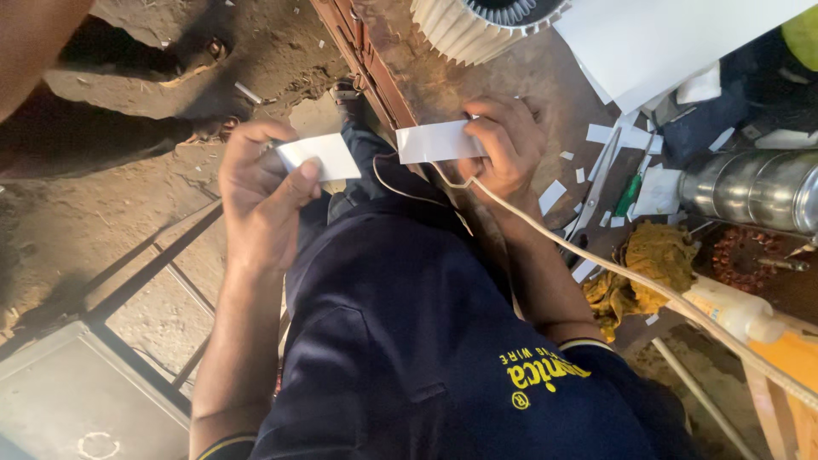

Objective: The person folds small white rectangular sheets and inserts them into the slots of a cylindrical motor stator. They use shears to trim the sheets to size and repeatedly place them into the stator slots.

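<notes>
My left hand [256,196] pinches a small white piece of paper [313,156] between thumb and fingers, held over my lap. My right hand [511,149] grips a longer white paper strip [433,141] at the edge of a brown workbench [443,77]. The two pieces are apart, with a gap between them. A white cable [596,255] passes under my right hand and runs off to the lower right. My dark blue shirt fills the lower middle of the view.
On the bench lie scissors [596,183], a green-handled screwdriver [630,192], a yellow rag [652,260], a shiny metal cylinder [754,189], a white bottle [724,311], a finned white motor housing [477,30], a large white sheet [682,34] and paper scraps. Another person's sandalled feet [204,55] stand on the dirt floor.
</notes>
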